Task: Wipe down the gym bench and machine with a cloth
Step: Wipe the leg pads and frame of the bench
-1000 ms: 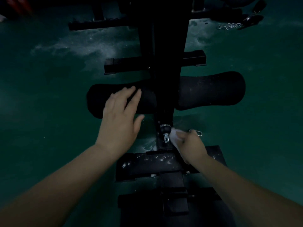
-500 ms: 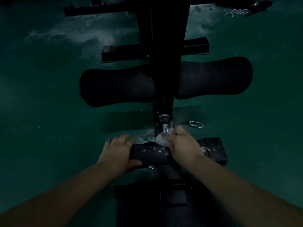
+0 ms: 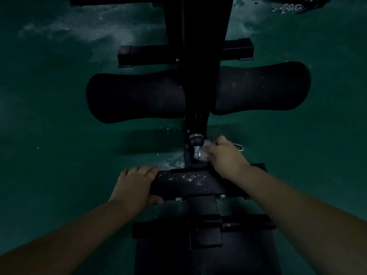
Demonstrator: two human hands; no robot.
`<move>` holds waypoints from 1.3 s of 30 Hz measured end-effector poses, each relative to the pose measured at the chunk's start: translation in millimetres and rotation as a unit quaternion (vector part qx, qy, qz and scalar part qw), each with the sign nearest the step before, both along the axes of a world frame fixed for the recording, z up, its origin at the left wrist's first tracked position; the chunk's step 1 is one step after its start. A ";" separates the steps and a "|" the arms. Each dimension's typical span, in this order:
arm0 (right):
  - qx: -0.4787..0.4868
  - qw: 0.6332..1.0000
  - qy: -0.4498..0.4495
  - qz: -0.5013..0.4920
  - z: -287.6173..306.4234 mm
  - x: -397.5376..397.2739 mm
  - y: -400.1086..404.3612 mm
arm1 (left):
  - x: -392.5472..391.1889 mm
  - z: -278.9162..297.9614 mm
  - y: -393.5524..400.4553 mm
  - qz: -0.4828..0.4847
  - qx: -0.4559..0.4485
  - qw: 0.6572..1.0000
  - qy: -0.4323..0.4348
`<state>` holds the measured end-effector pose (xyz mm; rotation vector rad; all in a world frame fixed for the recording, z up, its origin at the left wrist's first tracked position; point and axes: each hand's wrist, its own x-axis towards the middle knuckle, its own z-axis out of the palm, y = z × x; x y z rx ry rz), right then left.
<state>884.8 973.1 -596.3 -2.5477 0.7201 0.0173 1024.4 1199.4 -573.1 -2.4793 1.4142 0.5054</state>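
With the right hand bunching the pale cloth against the knob fitting on the machine's central post and the left hand gripping the speckled crossbar, wiping looks underway, with the dusty foam pads seemingly still to do.

Two hands, one cloth, two foam roller pads, one chain, one carabiner.
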 end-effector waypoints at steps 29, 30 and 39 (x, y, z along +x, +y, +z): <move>-0.042 0.992 -0.073 -0.090 7.3 -36.5 50.3 | 2.1 -0.8 -1.2 0.002 -0.006 1.000 0.021; -0.044 0.994 -0.073 -0.074 3.8 -34.9 53.4 | 2.0 -0.9 -1.2 0.001 -0.006 1.000 0.020; 0.011 0.991 -0.078 -0.110 12.0 -38.1 78.1 | 2.4 -2.4 0.7 0.003 -0.012 1.000 0.020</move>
